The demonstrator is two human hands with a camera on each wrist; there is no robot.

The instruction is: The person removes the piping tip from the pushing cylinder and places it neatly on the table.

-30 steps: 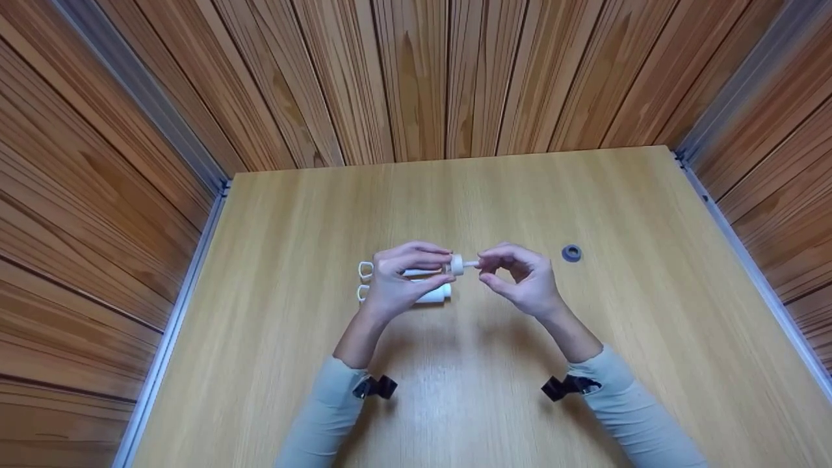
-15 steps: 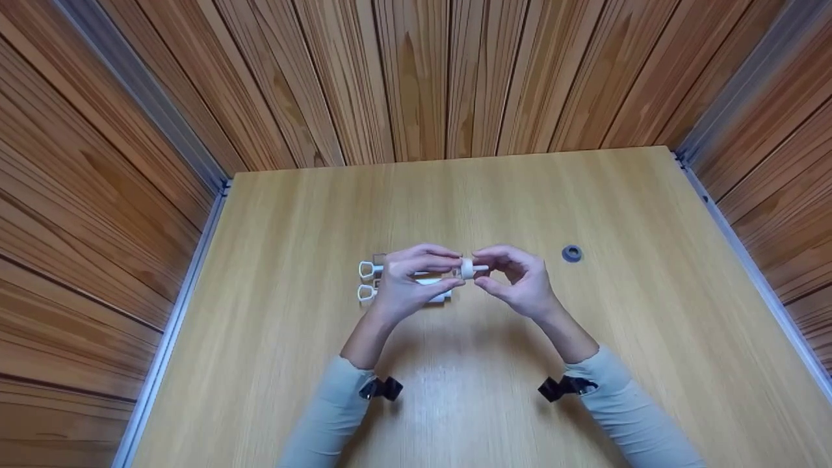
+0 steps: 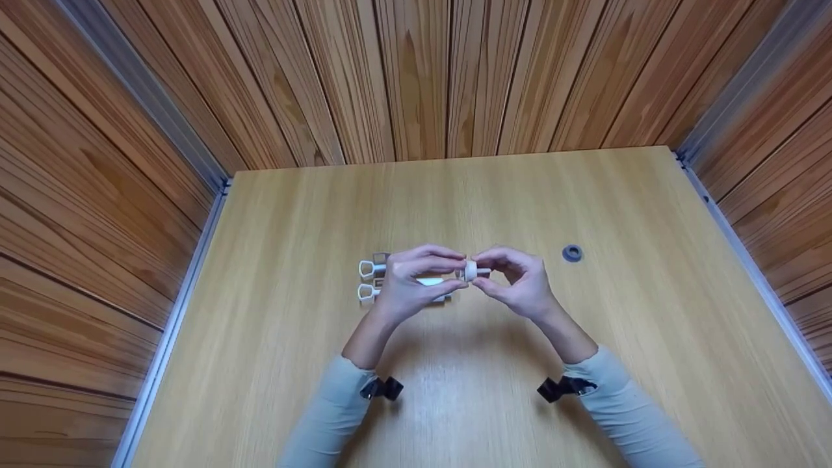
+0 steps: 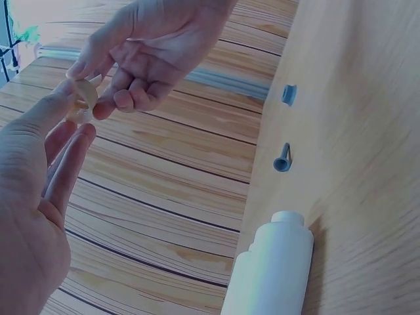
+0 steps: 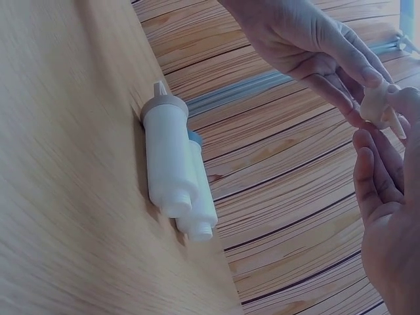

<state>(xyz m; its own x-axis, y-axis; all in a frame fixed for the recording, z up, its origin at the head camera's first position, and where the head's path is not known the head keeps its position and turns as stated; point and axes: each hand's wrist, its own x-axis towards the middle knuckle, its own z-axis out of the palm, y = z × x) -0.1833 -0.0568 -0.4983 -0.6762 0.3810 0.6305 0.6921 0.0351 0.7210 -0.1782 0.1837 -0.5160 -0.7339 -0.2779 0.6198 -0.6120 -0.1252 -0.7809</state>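
My left hand [image 3: 416,278] and right hand [image 3: 518,278] meet above the table around a small white nozzle cap [image 3: 470,270], its thin spout pointing right. Left fingertips and thumb pinch its left, clear-looking end. The right thumb and fingers pinch the collar from the spout side, as the right wrist view shows of the cap [image 5: 375,106]. Fingers cover part of it. Below lie two white bottles; the nearer bottle [image 3: 431,282] is partly behind my left hand, as is the farther bottle, whose loop [image 3: 367,268] shows.
A grey-blue ring [image 3: 572,253] lies to the right on the wooden table [image 3: 455,208]. In the left wrist view a small blue funnel-shaped piece [image 4: 282,161] lies between the ring and a bottle [image 4: 279,262]. Wood-panelled walls [image 3: 416,78] border the table.
My right hand has shifted slightly left, its fingertips going from the spout's tip to the collar. My left hand has moved a little right with the nozzle cap. Bottles and ring stay put.
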